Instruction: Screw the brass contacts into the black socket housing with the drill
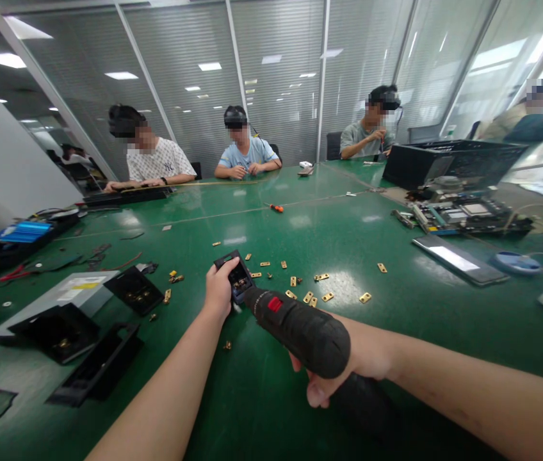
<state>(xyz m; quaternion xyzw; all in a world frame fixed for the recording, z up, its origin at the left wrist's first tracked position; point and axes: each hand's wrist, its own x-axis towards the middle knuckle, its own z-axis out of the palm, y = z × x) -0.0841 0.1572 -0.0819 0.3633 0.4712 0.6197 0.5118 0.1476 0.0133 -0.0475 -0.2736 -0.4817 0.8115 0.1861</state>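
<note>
My left hand holds a small black plastic part steady on the green table. My right hand grips a black electric screwdriver with a red button; its tip points into the black part. Several small brass hinge pieces lie scattered just beyond the part.
Black plastic housings and a grey drive lie at the left. A phone, a circuit board and a black case are at the right. An orange screwdriver lies mid-table. Several people sit at the far edge.
</note>
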